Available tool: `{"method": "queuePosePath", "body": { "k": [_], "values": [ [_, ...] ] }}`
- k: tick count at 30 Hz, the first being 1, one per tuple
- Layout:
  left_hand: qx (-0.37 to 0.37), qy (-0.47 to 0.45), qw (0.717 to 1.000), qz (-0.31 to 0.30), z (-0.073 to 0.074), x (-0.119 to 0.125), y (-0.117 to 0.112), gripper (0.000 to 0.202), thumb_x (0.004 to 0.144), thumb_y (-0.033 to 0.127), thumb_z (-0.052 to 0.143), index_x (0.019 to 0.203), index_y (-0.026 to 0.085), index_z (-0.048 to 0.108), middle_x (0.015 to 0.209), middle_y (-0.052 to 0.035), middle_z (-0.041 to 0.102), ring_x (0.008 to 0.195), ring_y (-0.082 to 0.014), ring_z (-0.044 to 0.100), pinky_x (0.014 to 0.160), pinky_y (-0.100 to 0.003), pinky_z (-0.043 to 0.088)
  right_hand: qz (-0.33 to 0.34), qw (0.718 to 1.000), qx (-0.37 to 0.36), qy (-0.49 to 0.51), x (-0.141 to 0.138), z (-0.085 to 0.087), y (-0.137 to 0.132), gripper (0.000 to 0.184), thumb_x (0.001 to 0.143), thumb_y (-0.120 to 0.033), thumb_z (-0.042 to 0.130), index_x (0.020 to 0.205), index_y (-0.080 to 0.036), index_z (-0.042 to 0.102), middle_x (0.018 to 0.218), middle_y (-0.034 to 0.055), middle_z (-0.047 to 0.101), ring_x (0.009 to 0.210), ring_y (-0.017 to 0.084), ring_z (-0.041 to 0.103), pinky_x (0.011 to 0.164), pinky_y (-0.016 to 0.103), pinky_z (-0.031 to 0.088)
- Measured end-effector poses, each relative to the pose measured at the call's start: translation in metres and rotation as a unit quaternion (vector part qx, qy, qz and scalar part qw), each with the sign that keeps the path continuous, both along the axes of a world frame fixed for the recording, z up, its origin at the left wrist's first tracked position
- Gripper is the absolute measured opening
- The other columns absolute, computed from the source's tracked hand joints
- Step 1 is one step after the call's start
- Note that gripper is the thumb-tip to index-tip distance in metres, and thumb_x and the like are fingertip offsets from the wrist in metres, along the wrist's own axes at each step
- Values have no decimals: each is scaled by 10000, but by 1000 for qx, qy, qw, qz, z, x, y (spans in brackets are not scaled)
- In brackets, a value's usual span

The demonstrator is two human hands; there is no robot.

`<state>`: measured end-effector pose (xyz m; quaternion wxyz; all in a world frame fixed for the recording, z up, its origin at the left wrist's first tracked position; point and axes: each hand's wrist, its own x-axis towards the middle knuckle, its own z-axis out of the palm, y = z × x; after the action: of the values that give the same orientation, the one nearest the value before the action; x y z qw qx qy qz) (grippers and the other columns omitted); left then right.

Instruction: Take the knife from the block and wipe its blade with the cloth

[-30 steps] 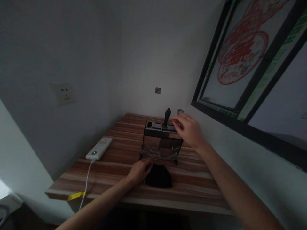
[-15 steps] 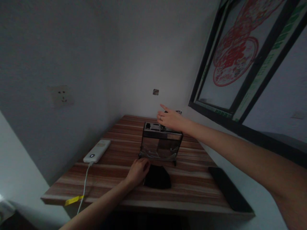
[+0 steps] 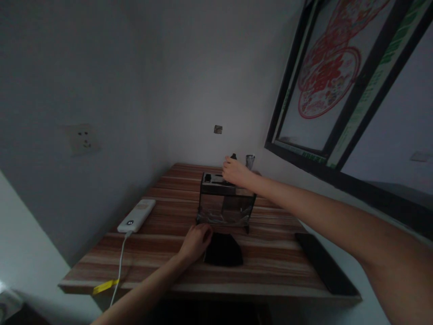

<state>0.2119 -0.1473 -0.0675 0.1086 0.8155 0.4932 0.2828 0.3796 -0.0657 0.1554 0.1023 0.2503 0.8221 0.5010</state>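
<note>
Right hand [image 3: 234, 173] is stretched out over the far top of the knife block [image 3: 226, 201], fingers curled down around a dark handle [image 3: 233, 156] whose tip shows just above the knuckles; the grip looks closed on it, though the dim light hides the fingertips. Left hand [image 3: 196, 241] lies flat and loosely curved on the wooden table [image 3: 162, 243], touching the left edge of a black cloth [image 3: 223, 249] just in front of the block. The block stands upright near the back wall, metal slotted top over a clear lower body. Judgement: the handle is rigid and probably smooth, best taken around its middle with a full wrap; whatever blade sits below is hidden in the slot, so a straight vertical pull suits it. The block itself looks light enough to tip or slide, its clear panels possibly brittle. The cloth is soft and limp, easy to pinch anywhere. Nearby: white power bank [image 3: 136, 215] with its cable at left, dark flat tablet [image 3: 321, 264] at the right edge, small glass [image 3: 250, 161] behind the block.
</note>
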Motion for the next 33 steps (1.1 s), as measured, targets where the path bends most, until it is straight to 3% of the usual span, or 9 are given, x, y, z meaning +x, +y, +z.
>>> {"method": "queuePosePath", "body": {
  "k": [8,19,33],
  "values": [
    [6,-6,1000,-20,2,0,0,131,836,186,445,853,203,574,914,-41,653,876,-197,583,805,-314,361,-1,1000,25,3,1,0,0,174,829,-180,566,813,-224,734,827,32,727,917,220,568,983,426,273],
    [4,-1,1000,-18,4,1,-3,132,827,174,452,857,203,577,915,-41,654,890,-197,584,818,-320,365,-41,999,23,8,-1,0,-4,163,826,-171,572,796,-198,729,798,51,729,869,224,589,848,402,371],
    [18,0,999,-30,0,0,-1,117,819,167,456,853,205,561,891,-28,644,866,-189,573,800,-313,363,-20,1000,7,8,-3,4,-1,151,816,-172,585,751,-185,721,786,44,726,849,207,562,770,335,339]
  ]
}}
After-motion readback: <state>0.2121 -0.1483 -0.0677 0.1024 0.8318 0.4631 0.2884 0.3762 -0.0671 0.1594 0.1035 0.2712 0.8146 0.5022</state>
